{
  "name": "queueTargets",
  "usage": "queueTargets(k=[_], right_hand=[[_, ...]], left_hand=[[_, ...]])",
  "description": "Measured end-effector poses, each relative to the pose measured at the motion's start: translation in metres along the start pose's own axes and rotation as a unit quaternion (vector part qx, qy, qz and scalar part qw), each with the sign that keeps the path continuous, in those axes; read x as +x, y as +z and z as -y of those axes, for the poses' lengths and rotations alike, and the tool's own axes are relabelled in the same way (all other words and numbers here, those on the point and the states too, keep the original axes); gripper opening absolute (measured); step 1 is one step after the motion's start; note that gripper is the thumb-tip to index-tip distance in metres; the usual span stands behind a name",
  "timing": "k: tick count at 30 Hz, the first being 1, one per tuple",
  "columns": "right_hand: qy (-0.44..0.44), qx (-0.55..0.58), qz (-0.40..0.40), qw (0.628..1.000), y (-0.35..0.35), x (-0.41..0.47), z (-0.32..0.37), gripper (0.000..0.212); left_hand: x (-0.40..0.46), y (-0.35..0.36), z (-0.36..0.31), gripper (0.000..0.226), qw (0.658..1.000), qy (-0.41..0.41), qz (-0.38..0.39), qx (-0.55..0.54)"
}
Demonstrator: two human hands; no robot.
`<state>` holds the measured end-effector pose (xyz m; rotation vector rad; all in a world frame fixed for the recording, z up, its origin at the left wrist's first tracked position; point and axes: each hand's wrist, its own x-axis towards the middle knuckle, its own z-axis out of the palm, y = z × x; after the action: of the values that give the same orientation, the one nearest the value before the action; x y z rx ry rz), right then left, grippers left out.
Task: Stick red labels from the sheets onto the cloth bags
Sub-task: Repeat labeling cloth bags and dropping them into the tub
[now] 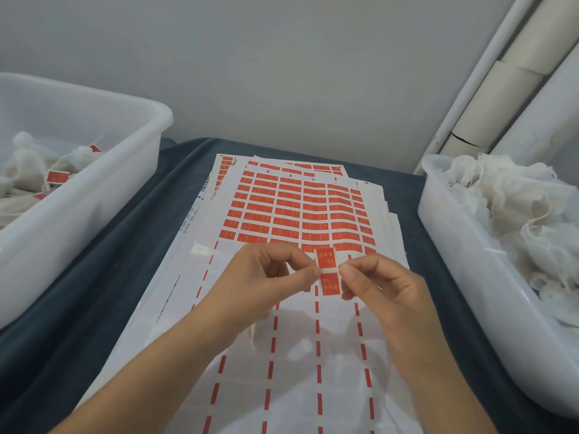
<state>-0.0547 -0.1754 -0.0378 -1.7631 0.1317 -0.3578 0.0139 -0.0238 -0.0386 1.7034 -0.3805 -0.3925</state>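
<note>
Hands, left (275, 274) and right (376, 281), pinch one red label (327, 270) between them above the sheets (282, 211).

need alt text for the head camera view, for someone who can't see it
Two hands, left hand and right hand, pinch one red label above a label sheet on a dark cloth. A left bin holds labelled bags; a right bin holds white cloth bags.
</note>
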Motion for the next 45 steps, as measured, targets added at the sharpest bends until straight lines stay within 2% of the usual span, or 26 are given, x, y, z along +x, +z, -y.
queueTargets(k=[7,9,11,13,15,17,19,22,24,26,28,30,32,34,36,38,43,45], right_hand=[[0.009,-0.005,-0.037,0.999,0.0,0.0,0.0,0.019],[0.027,0.011,-0.059,0.998,-0.002,0.002,-0.002,0.02],[0.053,0.029,-0.065,0.996,-0.002,0.003,-0.005,0.021],[0.069,0.04,-0.056,0.995,-0.001,0.003,-0.006,0.022],[0.071,0.032,-0.048,0.996,0.001,0.002,-0.006,0.024],[0.065,0.024,-0.044,0.997,0.002,0.001,-0.006,0.024],[0.051,0.019,-0.034,0.998,0.001,0.0,-0.003,0.022],[0.015,-0.01,-0.024,1.0,0.0,-0.001,-0.001,0.017],[-0.035,-0.076,-0.034,0.996,0.0,-0.001,-0.001,0.009],[-0.111,-0.167,-0.052,0.978,0.0,-0.002,-0.002,0.008],[-0.156,-0.195,-0.062,0.966,0.002,-0.003,-0.003,0.005],[-0.152,-0.15,-0.074,0.974,0.005,-0.004,-0.002,0.009],[-0.106,-0.02,-0.092,0.99,0.005,-0.004,0.0,0.019],[-0.071,0.057,-0.103,0.991,0.003,-0.003,0.002,0.026],[-0.052,0.053,-0.093,0.993,0.004,-0.004,0.003,0.033],[-0.041,0.035,-0.078,0.996,0.008,-0.004,0.004,0.037],[-0.029,0.052,-0.056,0.997,0.009,-0.005,0.004,0.016],[-0.027,0.055,-0.049,0.997,0.008,-0.005,0.005,0.014]], left_hand=[[-0.003,0.002,-0.006,0.015,0.999,0.028,0.01,0.019],[-0.004,0.004,-0.009,0.023,0.999,0.036,-0.021,0.032],[-0.004,0.006,-0.008,0.031,0.992,0.083,-0.066,0.074],[-0.008,0.007,-0.007,0.028,0.964,0.188,-0.095,0.161],[-0.011,0.006,-0.005,0.025,0.904,0.304,-0.11,0.279],[-0.012,0.007,0.004,0.034,0.856,0.37,-0.098,0.349],[-0.012,0.008,0.009,0.033,0.841,0.392,-0.092,0.361],[-0.011,0.008,0.011,0.033,0.865,0.368,-0.082,0.329],[-0.01,0.009,0.011,0.032,0.887,0.339,-0.075,0.303],[-0.01,0.01,0.01,0.028,0.911,0.307,-0.07,0.265],[-0.011,0.012,0.006,0.025,0.944,0.252,-0.068,0.202],[-0.012,0.013,0.002,0.021,0.971,0.193,-0.063,0.126],[-0.013,0.014,-0.005,0.011,0.987,0.136,-0.074,0.036],[-0.013,0.013,-0.011,0.011,0.99,0.066,-0.086,-0.089],[-0.013,0.012,-0.013,0.021,0.982,0.025,-0.081,-0.171],[-0.015,0.013,-0.014,0.028,0.977,0.024,-0.071,-0.2],[-0.018,0.016,-0.014,0.025,0.975,0.033,-0.058,-0.21],[-0.018,0.017,-0.014,0.026,0.976,0.036,-0.052,-0.208]])
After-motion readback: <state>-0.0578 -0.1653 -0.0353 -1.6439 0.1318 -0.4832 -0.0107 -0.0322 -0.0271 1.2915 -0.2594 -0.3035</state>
